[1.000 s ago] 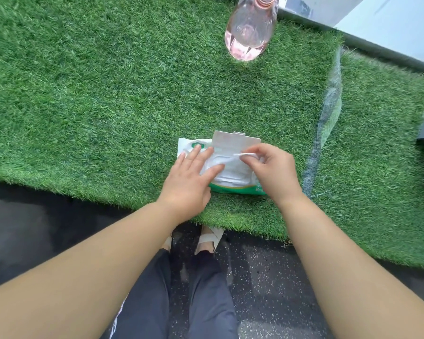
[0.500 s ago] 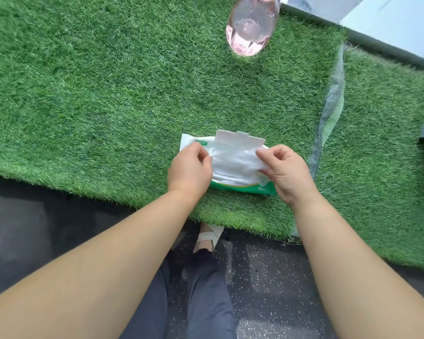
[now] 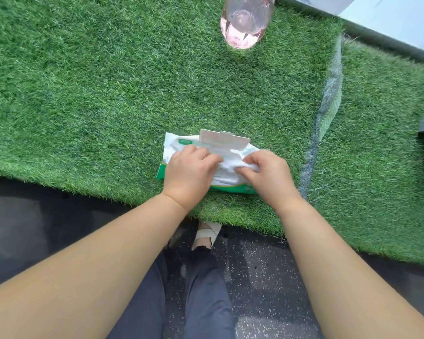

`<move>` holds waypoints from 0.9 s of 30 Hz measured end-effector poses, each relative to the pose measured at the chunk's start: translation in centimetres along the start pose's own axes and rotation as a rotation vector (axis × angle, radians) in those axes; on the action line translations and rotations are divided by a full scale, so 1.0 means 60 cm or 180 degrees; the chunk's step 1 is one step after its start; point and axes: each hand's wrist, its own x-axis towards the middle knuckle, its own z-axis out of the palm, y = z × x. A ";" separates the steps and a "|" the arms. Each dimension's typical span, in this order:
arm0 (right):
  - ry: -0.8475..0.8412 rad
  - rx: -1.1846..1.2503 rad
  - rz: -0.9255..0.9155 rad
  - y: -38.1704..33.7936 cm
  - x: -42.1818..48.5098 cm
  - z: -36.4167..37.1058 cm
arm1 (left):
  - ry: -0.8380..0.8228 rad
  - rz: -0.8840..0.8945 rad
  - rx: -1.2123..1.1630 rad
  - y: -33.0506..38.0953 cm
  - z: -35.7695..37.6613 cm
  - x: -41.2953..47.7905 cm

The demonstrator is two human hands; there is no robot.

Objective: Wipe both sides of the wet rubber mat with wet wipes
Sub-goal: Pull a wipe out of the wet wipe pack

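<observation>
A green grass-like mat (image 3: 108, 94) covers the raised surface in front of me. Near its front edge lies a white and green pack of wet wipes (image 3: 173, 145), its white lid (image 3: 223, 140) flipped up. A white wet wipe (image 3: 227, 168) is bunched over the pack's opening. My left hand (image 3: 190, 172) lies over the left part of the pack, fingers curled onto the wipe. From the right side, my right hand (image 3: 267, 177) pinches the same wipe. The pack's opening is hidden under the wipe and my hands.
A clear bottle with pink liquid (image 3: 245, 23) stands on the mat at the back. A second grass piece (image 3: 377, 143) overlaps on the right, its grey backing edge (image 3: 328, 94) turned up. Below the mat's front edge are a dark speckled floor (image 3: 267, 277) and my legs.
My left hand went from flat on the pack to curled on the wipe. The wipe has come out of the pack, and both hands have drawn closer together over it.
</observation>
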 end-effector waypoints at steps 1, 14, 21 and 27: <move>-0.0044 0.0515 0.0221 -0.003 -0.001 -0.002 | 0.0000 0.0098 0.0065 -0.002 0.001 -0.002; 0.0870 0.0864 0.0626 -0.026 -0.029 0.007 | -0.0677 0.0227 0.0916 0.024 -0.002 -0.019; -0.0091 -0.0401 0.0330 -0.025 -0.010 -0.001 | -0.1491 0.0214 0.1365 0.024 0.019 -0.039; -0.0082 0.1821 0.0989 -0.015 -0.022 -0.025 | -0.1259 -0.0009 0.0904 0.036 0.013 -0.013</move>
